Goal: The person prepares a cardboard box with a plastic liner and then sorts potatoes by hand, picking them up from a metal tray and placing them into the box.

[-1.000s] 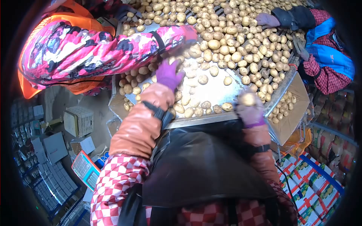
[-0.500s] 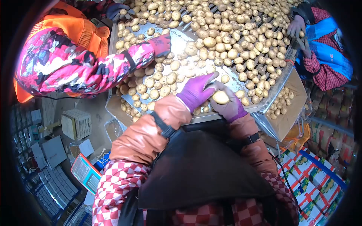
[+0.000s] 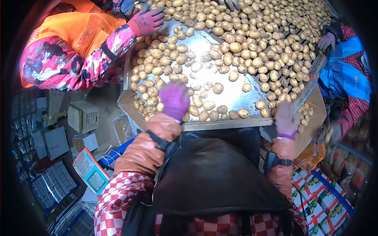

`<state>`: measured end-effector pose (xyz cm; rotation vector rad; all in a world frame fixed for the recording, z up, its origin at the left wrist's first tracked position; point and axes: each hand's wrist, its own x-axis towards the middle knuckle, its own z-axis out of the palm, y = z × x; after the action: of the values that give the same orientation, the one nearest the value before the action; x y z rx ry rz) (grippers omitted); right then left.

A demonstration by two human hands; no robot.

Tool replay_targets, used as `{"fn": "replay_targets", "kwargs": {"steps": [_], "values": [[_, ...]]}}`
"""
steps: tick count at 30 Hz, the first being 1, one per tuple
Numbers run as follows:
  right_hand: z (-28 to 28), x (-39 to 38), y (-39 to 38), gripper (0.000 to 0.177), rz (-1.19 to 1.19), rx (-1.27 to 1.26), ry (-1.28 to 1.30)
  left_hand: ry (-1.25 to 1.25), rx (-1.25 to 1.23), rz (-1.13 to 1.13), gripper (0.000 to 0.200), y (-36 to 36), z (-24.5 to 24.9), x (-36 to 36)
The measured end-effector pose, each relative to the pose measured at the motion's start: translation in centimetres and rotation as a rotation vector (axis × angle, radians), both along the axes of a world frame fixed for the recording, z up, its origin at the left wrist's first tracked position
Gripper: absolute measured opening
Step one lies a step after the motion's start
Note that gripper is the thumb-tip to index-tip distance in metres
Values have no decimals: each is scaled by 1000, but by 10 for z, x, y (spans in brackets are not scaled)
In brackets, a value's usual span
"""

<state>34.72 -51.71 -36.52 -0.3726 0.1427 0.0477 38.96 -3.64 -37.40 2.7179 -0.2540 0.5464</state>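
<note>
My left hand (image 3: pixel 174 98), in a purple glove, is over the potatoes (image 3: pixel 151 90) at the left part of the metal sorting table (image 3: pixel 220 125). Motion smears its fingers, and what lies under them is hidden. Near the table's right front corner, my right hand (image 3: pixel 286 119) reaches forward in a duller purple glove, blurred too, right beside the cardboard box (image 3: pixel 318 106). Several loose potatoes (image 3: pixel 208 105) lie along the front lip between my hands.
Two co-workers flank the table: an orange vest (image 3: pixel 75 31) at left, a blue vest (image 3: pixel 342 70) at right. Another gloved hand (image 3: pixel 232 4) shows at the far edge. A scale (image 3: pixel 91 172), a white crate (image 3: pixel 83 117) and printed cartons (image 3: pixel 321 200) stand below.
My hands have parted, left hand going left and right hand going right to the table corner. The potato in my right hand no longer shows. The left co-worker's pink glove has lifted back from the potatoes.
</note>
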Motion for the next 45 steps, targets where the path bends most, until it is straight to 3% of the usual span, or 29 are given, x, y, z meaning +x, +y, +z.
{"fn": "replay_targets", "kwargs": {"steps": [1,2,3,5,7,10,13,15,16,17,18,21,22,25,26,28,29,31,32,34,35,36,37,38,39,40,41,44,45], "values": [[28,25,61,63,-166,-247,393,67,-172,-159,32,-18,0,2],[29,43,93,60,-52,-285,466,390,-66,-288,39,-37,-4,8],[37,55,125,57,65,-363,357,317,-54,-470,42,-50,21,8],[63,83,168,52,240,-762,254,227,31,-573,46,-32,-11,0],[50,107,170,49,256,-1064,-52,300,70,-418,46,-5,-6,-11],[46,123,160,54,219,-1396,-26,289,-78,-137,31,31,-3,-32],[-9,102,169,65,39,-2197,-349,310,-68,16,27,30,8,-20],[-41,58,193,72,456,-2248,-385,239,-41,-24,27,11,15,7],[-19,36,214,67,603,-2246,-530,60,-65,-84,31,-10,1,41],[4,24,230,62,753,-2229,-681,286,-154,-56,35,-20,1,69],[6,26,226,59,773,-2055,-594,588,-133,185,39,-28,-21,97],[2,36,198,52,749,-1641,-310,656,176,-19,42,-30,9,121],[0,32,191,49,718,-1563,-189,825,159,-32,50,-33,25,126],[6,26,186,47,644,-1469,-83,878,146,-79,50,-20,32,131],[8,26,187,47,632,-1430,-89,851,88,-102,48,-9,-13,138],[17,31,189,51,691,-1339,-68,603,-180,-6,45,-15,-13,104],[14,33,189,53,665,-1128,35,489,-360,24,42,-19,-9,87],[6,38,191,56,604,-706,227,746,-802,67,41,-41,-9,62],[23,43,198,57,577,-425,318,805,-666,-140,43,-45,23,44],[53,40,215,54,706,-702,69,726,-380,-378,52,-45,73,37],[60,39,218,52,760,-841,-64,535,-335,-279,48,-26,42,46],[40,39,217,49,813,-671,159,538,-455,25,41,-14,40,64],[32,39,214,49,802,-658,204,397,-536,134,37,6,34,85],[26,37,211,48,792,-644,252,214,-138,223,43,33,28,100],[24,35,209,48,779,-627,299,249,100,395,54,54,9,104],[28,36,205,48,725,-475,366,291,125,417,58,58,-12,96],[27,36,205,47,737,-544,268,332,148,438,62,58,-25,87],[35,25,184,47,670,-810,37,306,100,40,64,32,-26,26],[44,27,180,54,693,-777,115,282,92,-39,64,27,-26,5]]}}
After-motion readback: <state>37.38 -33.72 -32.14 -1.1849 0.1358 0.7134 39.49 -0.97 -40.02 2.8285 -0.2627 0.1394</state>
